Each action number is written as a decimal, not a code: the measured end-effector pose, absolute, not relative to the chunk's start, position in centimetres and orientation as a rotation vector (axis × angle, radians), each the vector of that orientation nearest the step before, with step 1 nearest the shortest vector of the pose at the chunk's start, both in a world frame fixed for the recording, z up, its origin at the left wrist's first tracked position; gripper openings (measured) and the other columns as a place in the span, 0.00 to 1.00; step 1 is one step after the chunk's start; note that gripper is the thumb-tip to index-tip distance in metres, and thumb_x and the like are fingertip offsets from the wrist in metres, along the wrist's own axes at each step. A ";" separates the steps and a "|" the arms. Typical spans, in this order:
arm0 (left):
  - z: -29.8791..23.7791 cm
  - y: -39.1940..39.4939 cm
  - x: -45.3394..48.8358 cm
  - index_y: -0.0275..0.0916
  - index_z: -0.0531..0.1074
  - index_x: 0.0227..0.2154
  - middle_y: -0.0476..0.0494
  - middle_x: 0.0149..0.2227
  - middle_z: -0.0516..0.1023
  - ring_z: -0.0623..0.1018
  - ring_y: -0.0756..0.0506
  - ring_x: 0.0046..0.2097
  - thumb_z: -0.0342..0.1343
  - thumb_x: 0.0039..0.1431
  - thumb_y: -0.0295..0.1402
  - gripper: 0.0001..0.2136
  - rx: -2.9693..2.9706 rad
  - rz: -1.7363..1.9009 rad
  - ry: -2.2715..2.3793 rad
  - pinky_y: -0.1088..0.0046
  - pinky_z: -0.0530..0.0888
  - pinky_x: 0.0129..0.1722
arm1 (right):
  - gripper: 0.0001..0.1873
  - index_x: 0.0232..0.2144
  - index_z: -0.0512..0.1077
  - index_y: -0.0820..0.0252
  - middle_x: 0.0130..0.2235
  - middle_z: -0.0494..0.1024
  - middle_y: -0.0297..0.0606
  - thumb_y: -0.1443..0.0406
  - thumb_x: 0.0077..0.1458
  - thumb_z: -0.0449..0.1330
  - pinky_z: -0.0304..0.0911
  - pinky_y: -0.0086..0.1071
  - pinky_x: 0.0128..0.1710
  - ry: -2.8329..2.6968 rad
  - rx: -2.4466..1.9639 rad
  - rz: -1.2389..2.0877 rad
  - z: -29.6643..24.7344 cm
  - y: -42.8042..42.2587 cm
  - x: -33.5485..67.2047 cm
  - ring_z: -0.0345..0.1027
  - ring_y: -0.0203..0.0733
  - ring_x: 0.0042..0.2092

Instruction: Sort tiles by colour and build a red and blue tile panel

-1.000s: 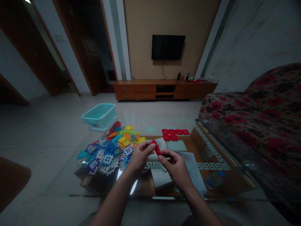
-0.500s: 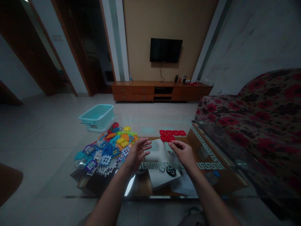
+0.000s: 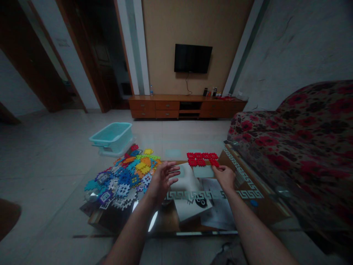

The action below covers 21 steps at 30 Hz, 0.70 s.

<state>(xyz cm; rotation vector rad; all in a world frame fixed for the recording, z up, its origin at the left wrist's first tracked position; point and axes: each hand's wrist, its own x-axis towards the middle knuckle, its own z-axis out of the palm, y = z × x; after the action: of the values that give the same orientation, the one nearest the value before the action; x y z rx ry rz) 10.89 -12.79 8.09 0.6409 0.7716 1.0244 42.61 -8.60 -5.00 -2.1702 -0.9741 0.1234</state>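
My right hand [image 3: 226, 175] reaches forward over the glass table, its fingertips pinched on a red toothed tile [image 3: 214, 163] at the lower right corner of a flat patch of joined red tiles [image 3: 201, 157]. Fingers spread and holding nothing, my left hand [image 3: 163, 178] hovers open just right of a heap of coloured interlocking tiles [image 3: 125, 173]: blue, orange, yellow, purple and white.
A teal plastic basin [image 3: 111, 136] stands on the floor beyond the heap. Papers and a booklet [image 3: 193, 207] lie under the glass table top [image 3: 154, 232]. A flowered sofa [image 3: 292, 136] runs along the right. A wooden TV cabinet [image 3: 187, 106] stands at the far wall.
Both hands held a red tile together near me; they parted. The right hand carried the tile forward to the red patch, while the left hand opened and stayed beside the heap.
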 end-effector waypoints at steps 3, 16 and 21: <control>8.0 -12.7 11.0 0.35 0.76 0.43 0.38 0.43 0.79 0.76 0.41 0.46 0.60 0.53 0.49 0.23 0.631 1.014 0.764 0.68 0.71 0.43 | 0.18 0.33 0.78 0.66 0.34 0.81 0.50 0.56 0.46 0.64 0.64 0.39 0.44 -0.991 -2.234 0.040 -6.0 -7.8 42.5 0.74 0.54 0.40; 7.2 -12.2 11.9 0.34 0.77 0.42 0.37 0.41 0.79 0.76 0.42 0.43 0.58 0.54 0.50 0.23 0.637 0.954 0.761 0.69 0.71 0.40 | 0.19 0.40 0.77 0.63 0.43 0.78 0.53 0.55 0.52 0.62 0.61 0.46 0.46 -1.033 -2.426 -0.109 -8.1 -6.2 40.8 0.70 0.59 0.48; 7.0 -12.1 12.2 0.34 0.77 0.41 0.37 0.41 0.80 0.76 0.43 0.41 0.56 0.55 0.49 0.22 0.625 0.926 0.754 0.70 0.71 0.39 | 0.20 0.41 0.77 0.63 0.43 0.78 0.52 0.54 0.53 0.61 0.60 0.48 0.47 -1.056 -2.431 -0.110 -8.2 -6.2 40.8 0.70 0.58 0.48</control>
<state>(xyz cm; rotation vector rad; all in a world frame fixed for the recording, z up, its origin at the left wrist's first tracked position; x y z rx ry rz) 12.18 -12.09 7.01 0.6252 0.7545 0.9264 40.77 -6.19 -8.19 -2.4307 -1.0557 -0.1098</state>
